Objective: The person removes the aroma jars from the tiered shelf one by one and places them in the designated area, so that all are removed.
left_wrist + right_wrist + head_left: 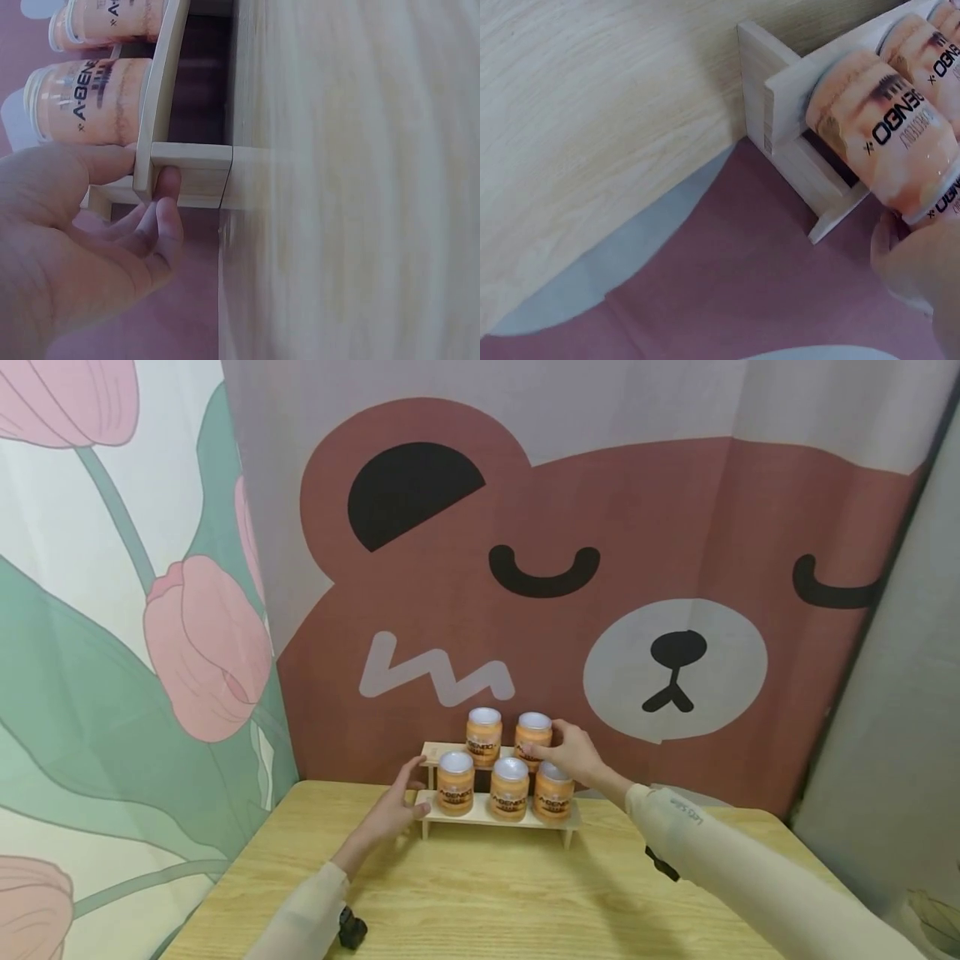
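Note:
A two-tier wooden stand holds several orange cans with silvery tops. My left hand grips its left end; in the left wrist view the thumb lies against the lower board's edge and fingers curl beneath it. On the upper tier, my right hand holds the right can, thumb across its front. Beside it stands the upper left can. The lower tier carries a left can, a middle can and a right can. In the right wrist view, the lower right can partly hides the held one.
The stand is on a light wooden table, near its back edge. Behind hangs a curtain with a bear print. A tulip-patterned curtain borders the left side, and a pale grey surface the right.

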Tool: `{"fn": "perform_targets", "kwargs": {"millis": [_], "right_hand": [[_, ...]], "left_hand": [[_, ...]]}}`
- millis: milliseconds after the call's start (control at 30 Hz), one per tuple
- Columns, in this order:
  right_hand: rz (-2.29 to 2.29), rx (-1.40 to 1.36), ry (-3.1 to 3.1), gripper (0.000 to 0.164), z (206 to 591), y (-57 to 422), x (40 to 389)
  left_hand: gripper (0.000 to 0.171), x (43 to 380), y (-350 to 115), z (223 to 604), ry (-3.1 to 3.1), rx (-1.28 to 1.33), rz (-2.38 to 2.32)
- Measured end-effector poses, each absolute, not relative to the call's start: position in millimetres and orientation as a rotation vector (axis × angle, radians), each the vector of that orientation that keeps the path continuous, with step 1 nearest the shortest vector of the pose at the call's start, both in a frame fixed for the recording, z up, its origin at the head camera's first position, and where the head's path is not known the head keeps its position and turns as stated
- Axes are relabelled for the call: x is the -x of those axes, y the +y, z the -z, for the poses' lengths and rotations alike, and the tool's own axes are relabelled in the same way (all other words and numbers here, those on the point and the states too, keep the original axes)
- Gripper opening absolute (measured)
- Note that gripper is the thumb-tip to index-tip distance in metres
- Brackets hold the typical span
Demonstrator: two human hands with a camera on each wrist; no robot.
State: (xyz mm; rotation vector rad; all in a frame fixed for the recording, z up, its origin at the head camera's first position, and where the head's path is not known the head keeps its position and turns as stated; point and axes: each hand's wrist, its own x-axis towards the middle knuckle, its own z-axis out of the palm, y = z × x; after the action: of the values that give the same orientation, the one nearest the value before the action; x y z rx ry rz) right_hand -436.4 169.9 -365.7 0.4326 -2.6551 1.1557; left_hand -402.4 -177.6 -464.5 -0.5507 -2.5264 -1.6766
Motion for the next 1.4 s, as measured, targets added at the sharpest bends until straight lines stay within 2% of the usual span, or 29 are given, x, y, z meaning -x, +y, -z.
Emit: {"fn": "perform_targets", "kwargs": {"millis": [100, 400, 900, 1400], "right_hand": [[-1.170, -0.447, -2.573, 0.069, 368.4, 164.1, 438.7], [-1.178, -0.408, -2.515, 0.074, 372.4, 164.4, 439.7], [-1.235, -0.426, -2.485, 0.068, 359.4, 175.3, 438.2], [-1.301, -0.467, -2.468, 0.061, 342.8, 212.0, 427.7]], "left_hand": [[0.087, 400.4, -178.6, 462.3, -2.529, 0.524, 1.659], [0.087, 400.2, -176.8, 464.5, -2.518, 0.525, 1.679], [0.089, 402.9, -174.2, 469.4, -2.470, 0.484, 1.794], [0.088, 401.9, -174.9, 468.3, -2.399, 0.474, 1.929]]}}
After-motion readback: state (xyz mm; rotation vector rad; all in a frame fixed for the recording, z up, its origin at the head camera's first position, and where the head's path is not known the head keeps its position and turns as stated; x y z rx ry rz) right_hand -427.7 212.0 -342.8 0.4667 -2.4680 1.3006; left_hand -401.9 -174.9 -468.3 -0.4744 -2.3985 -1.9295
